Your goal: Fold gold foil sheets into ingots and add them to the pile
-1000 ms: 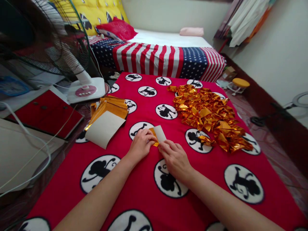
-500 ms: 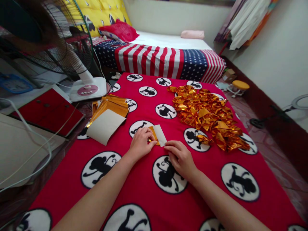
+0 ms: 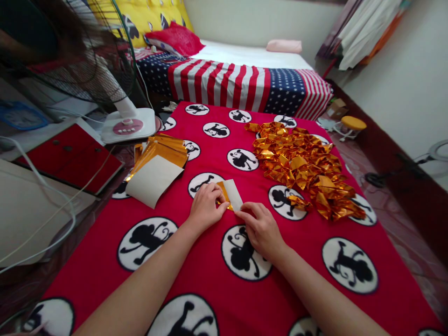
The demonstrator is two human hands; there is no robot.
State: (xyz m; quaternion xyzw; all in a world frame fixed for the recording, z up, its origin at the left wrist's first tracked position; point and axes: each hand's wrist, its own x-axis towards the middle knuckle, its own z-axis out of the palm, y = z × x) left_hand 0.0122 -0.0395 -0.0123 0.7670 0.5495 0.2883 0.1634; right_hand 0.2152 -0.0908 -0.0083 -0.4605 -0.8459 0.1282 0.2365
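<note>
Folded sheet (image 3: 232,195), part gold and part pale, lies flat on the red cloth (image 3: 308,289), between the hands. Left hand (image 3: 208,204): fingers curled, thumb tip close to fingertips, pressing the sheet's gold side. Right hand (image 3: 261,227): loosely curled, index fingertip at the sheet's near right corner (firm grip or light touch, cannot tell). Sheet stack (image 3: 159,168) beyond and left of left hand; folded gold pieces (image 3: 301,163) heaped beyond and right of right hand.
</note>
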